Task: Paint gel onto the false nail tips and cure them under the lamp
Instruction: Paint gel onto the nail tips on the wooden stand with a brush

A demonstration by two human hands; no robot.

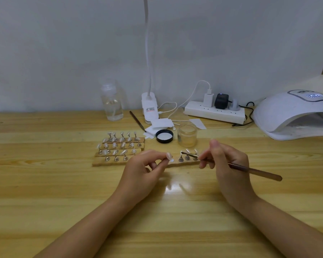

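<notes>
While left fingers (163, 158) pinch a pale nail tip (169, 156), right fingers (203, 159) pinch the brush (237, 167).

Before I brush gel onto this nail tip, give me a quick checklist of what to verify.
1. Pale false nail tip on its small metal stand pinched in left hand: ok.
2. Brown-handled thin brush held by right hand, bristles aimed at the tip: ok.
3. Gel loaded on bristles: cannot tell.
4. Small clear glass jar open, black round lid beside it: ok.
5. White dome curing lamp display lit: ok.
</notes>
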